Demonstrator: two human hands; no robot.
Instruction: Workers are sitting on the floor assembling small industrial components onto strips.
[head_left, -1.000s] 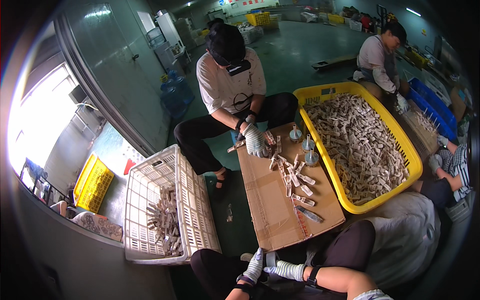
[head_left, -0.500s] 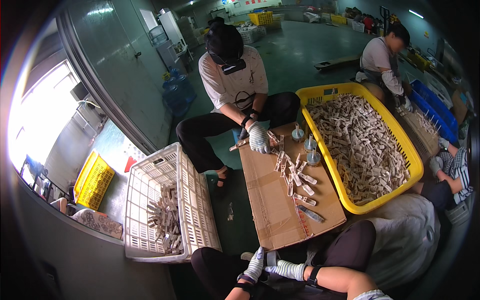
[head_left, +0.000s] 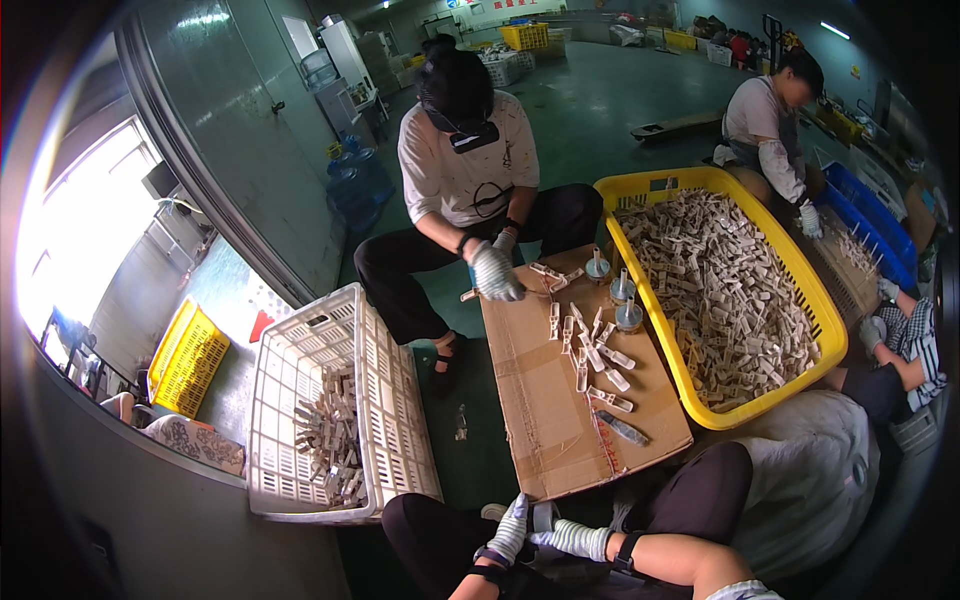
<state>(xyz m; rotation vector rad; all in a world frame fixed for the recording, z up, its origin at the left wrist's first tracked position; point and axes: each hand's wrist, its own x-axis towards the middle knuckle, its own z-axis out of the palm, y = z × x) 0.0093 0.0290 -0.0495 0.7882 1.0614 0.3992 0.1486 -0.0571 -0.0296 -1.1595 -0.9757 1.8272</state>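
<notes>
My left hand (head_left: pixel 510 530), in a white striped glove, is at the near corner of a cardboard box (head_left: pixel 540 420), fingers pressed together. My right hand (head_left: pixel 578 538), gloved alike, points left with its fingertips close to the left hand; its fingers look closed. Beside them shows a curved grey piece (head_left: pixel 543 517); I cannot tell whether either hand grips it. On the box lie several pale plastic clip-like pieces (head_left: pixel 592 350), a dark bluish slim tool (head_left: pixel 622 428) and three small jars (head_left: pixel 628 316) with sticks standing up. Across from me, a co-worker's gloved hand (head_left: pixel 494 270) is over the box's far left corner.
A yellow basket (head_left: pixel 835 335) heaped with the same pale pieces stands right of the box. Left is a white crate (head_left: pixel 400 430) holding more of them. A white sack (head_left: pixel 820 460) lies at my right. Other co-workers (head_left: pixel 765 120) sit farther right by a blue crate (head_left: pixel 870 215).
The co-worker opposite has drawn a gloved hand left, away from the clip pieces, and some pieces near it have shifted. My own hands have stayed in place.
</notes>
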